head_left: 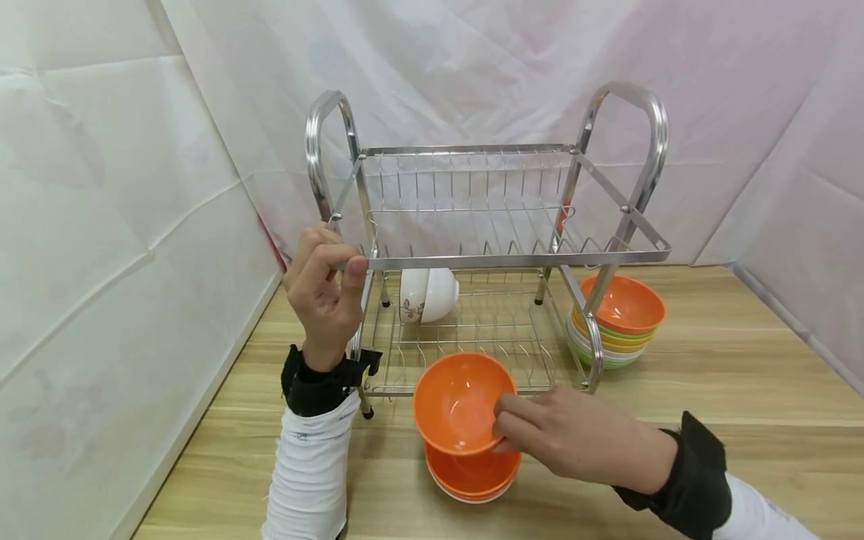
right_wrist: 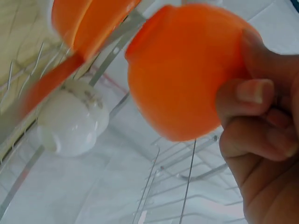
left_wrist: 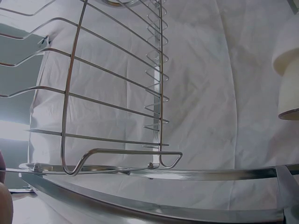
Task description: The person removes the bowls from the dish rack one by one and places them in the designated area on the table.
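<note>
My right hand (head_left: pixel 574 439) pinches the right rim of an orange bowl (head_left: pixel 455 401), tilted so its inside faces the head camera. In the right wrist view, thumb and fingers grip the edge of that bowl (right_wrist: pixel 182 74). Below it, a small stack of bowls (head_left: pixel 482 476) stands on the table, orange above and a white rim underneath. My left hand (head_left: pixel 327 289) is at the front left corner of the two-tier metal dish rack (head_left: pixel 472 262), fingers curled on its upper shelf bar. Two white bowls (head_left: pixel 428 294) stand on edge, nested, on the lower tier.
Right of the rack, a stack of coloured bowls (head_left: pixel 624 307), orange on top, stands close to the rack's right leg. White cloth (head_left: pixel 121 187) hangs at the left, back and right. The wooden table (head_left: pixel 736 360) lies beneath everything.
</note>
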`<state>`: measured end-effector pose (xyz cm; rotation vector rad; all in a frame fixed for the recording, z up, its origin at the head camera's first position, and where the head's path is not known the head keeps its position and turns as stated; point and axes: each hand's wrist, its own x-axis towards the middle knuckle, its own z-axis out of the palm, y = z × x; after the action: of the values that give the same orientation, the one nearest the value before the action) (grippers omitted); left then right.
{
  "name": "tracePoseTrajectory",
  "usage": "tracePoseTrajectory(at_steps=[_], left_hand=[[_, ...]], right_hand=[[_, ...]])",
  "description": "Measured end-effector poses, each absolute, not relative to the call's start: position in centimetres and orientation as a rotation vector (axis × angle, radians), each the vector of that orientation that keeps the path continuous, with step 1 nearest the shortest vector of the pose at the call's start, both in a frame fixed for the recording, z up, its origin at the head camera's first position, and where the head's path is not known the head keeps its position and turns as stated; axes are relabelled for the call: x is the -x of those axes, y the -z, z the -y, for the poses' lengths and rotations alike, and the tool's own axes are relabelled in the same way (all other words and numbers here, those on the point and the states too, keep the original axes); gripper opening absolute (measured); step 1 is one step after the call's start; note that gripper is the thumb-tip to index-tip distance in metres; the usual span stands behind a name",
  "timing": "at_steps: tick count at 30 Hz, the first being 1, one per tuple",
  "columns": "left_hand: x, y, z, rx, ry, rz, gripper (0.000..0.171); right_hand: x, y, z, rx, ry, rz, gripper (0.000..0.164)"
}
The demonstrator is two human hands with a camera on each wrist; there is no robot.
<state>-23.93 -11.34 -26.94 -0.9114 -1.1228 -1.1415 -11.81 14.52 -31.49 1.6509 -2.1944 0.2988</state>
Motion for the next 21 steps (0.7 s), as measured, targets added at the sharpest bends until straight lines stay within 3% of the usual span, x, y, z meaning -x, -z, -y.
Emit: tracePoseTrajectory(at_steps=[21], left_hand=[[23.8, 26.8, 11.3, 0.913, 1.148, 1.123, 0.047]], right_hand=[[11.0, 33.6, -14.7, -1.748, -0.183, 2.281, 0.014]])
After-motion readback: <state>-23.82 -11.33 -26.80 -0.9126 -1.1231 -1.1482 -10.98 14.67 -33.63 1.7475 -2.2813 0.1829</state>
